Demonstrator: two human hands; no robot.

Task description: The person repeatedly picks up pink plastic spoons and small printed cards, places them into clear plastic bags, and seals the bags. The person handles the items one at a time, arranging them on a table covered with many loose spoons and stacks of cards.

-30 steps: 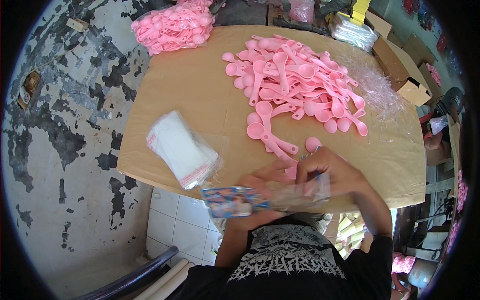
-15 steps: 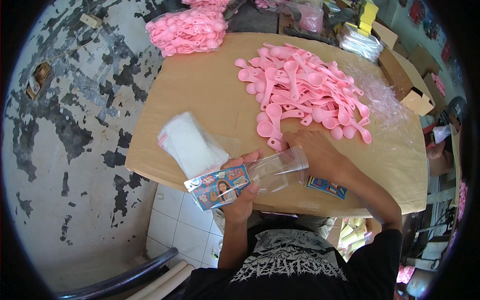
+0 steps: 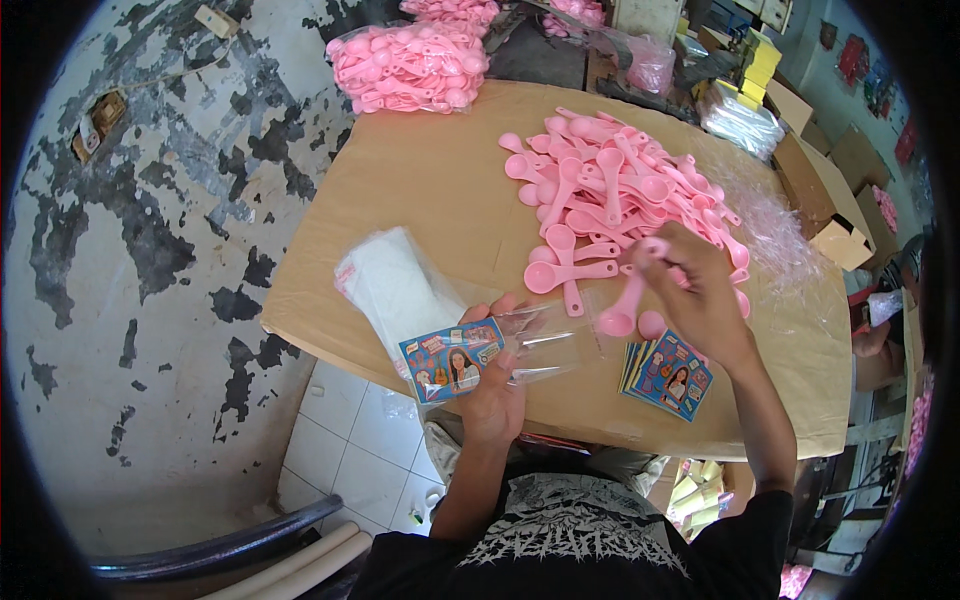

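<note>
My left hand (image 3: pixel 493 400) is closed on a clear plastic bag (image 3: pixel 548 338), its open end toward the right. Inside the bag's left part lies a blue printed card (image 3: pixel 450 362). My right hand (image 3: pixel 703 295) grips pink measuring spoons (image 3: pixel 620 314) by their handles, bowls hanging down, just right of the bag's mouth. How many it holds is partly hidden by the fingers. Behind it spreads a heap of pink measuring spoons (image 3: pixel 612 185). A fanned stack of blue cards (image 3: pixel 676 380) lies under my right wrist. Left of the bag rests a stack of clear bags (image 3: pixel 388 272).
The brown-covered table (image 3: pixel 420 180) holds a large bag of pink spoons (image 3: pixel 408 72) at its far left. Crumpled clear film (image 3: pixel 785 225) lies on the right side, beside a cardboard box (image 3: pixel 825 205). A peeling wall (image 3: pixel 170 300) stands to the left.
My right hand has lifted pink measuring spoons from the heap's near edge and moved right, uncovering the card stack. My left hand still holds the bag. The whole view has shifted slightly.
</note>
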